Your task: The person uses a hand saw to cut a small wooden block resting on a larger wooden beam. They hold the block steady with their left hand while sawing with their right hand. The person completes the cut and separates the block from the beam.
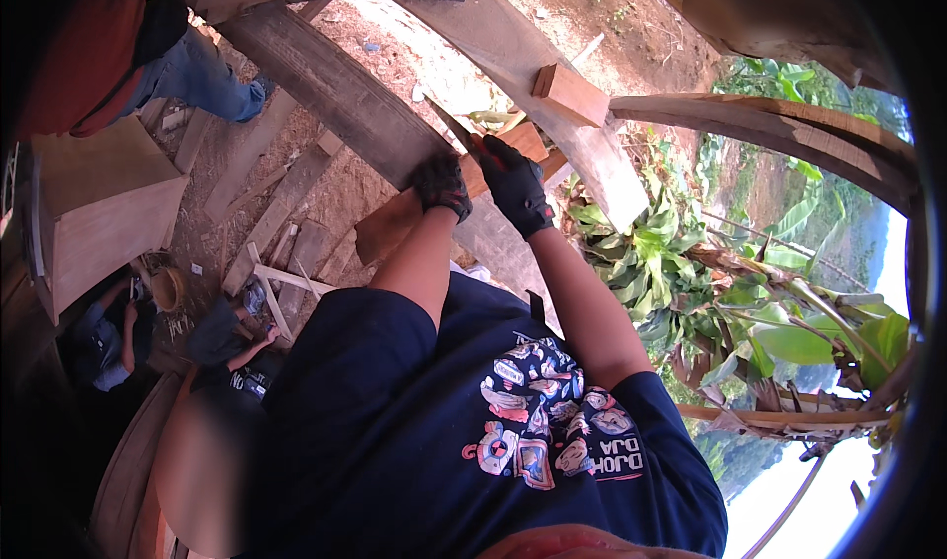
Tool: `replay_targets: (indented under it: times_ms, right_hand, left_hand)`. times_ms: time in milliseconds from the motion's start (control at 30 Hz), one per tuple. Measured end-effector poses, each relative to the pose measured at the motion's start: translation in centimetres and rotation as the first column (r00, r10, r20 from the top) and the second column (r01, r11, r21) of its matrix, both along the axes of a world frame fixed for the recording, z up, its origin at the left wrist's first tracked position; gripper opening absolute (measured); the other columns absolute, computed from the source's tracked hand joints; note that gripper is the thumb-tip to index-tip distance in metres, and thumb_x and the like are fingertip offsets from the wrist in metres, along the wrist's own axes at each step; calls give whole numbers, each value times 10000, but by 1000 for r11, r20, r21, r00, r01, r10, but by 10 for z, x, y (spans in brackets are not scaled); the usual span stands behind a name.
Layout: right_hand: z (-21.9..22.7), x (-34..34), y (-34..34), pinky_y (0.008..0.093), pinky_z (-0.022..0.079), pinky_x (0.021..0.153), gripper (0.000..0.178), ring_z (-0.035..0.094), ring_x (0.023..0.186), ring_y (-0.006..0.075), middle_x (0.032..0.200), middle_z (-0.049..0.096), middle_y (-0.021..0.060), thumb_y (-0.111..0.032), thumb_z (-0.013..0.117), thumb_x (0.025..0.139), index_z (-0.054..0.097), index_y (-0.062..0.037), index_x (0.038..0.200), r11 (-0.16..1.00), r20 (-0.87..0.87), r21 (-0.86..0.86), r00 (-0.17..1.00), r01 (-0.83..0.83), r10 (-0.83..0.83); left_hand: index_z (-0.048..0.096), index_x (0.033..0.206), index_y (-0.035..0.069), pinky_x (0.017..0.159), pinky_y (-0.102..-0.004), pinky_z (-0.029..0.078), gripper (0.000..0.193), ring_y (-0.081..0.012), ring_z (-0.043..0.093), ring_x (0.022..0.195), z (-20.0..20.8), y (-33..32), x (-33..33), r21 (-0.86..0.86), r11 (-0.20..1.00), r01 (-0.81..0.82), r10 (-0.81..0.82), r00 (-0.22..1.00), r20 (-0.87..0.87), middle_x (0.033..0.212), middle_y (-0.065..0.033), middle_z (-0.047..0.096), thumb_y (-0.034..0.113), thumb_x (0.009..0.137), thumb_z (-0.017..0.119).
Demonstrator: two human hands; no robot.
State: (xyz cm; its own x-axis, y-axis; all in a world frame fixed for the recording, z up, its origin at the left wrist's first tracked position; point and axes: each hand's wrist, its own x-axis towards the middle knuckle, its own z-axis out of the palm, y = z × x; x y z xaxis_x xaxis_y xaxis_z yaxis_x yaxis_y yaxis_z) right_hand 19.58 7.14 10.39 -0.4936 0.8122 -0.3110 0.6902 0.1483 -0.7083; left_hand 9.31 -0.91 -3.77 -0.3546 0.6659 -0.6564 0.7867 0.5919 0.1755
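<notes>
A reddish-brown board lies slanted across a weathered grey plank. My left hand, in a black glove, is closed over the board and presses it near its middle. Beside it, my right hand, also gloved in black, is closed round the handle end of what looks like a handsaw. Its dark, tapered blade points up and away to the left. Where the blade meets the wood is hidden by my hands. A short wood block rests on another wide plank farther off.
Curved beams reach off to the right, with leafy plants beyond. At the left stand a wooden box and a person in jeans. Other people work lower left. Scrap boards litter the dirt ground.
</notes>
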Motion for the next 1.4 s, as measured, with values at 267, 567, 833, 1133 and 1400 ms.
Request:
replay_targets:
  times_ms: [267,567,833,1133,1400]
  right_hand:
    - [13,15,-7,490,580,1013,409,740,1182,407,1268,782,186,-318,580,1090,699,-162,1449,997,-10,26,997,-74,74]
    - [115,140,-70,449,631,904,435,798,1071,354,1266,790,170,-204,625,1071,663,-208,1504,991,34,-27,990,-134,135]
    - [174,177,-99,449,610,973,455,788,1132,364,1307,770,212,-198,652,1060,657,-143,1511,996,-34,81,998,-49,52]
    - [73,55,-25,441,593,1018,410,751,1219,360,1357,760,170,-189,653,1067,680,-146,1474,999,-143,25,989,-46,49]
    - [10,11,0,455,562,1069,366,718,1263,377,1335,764,178,-261,623,1087,719,-164,1427,997,-107,65,993,-50,57]
  left_hand:
    - [341,1685,218,1306,-609,177,997,-374,263,1613,-5,15,15,-81,991,-102,96,992,-77,1711,-107,342,463,844,816]
    - [247,1718,198,1302,-618,243,1136,-409,301,1606,6,15,14,-129,984,-123,109,987,-117,1720,-164,311,470,812,876]
    - [267,1701,191,1270,-603,309,1119,-416,323,1593,18,22,10,-157,978,-135,127,990,-63,1710,-164,312,455,807,887]
    - [342,1647,173,1246,-574,325,1078,-367,409,1526,7,9,1,-102,995,22,-29,998,-64,1631,-152,409,546,771,848]
    - [374,1642,201,1269,-616,265,1026,-393,344,1561,-9,5,4,-34,998,-52,51,998,-25,1664,-143,386,504,786,852]
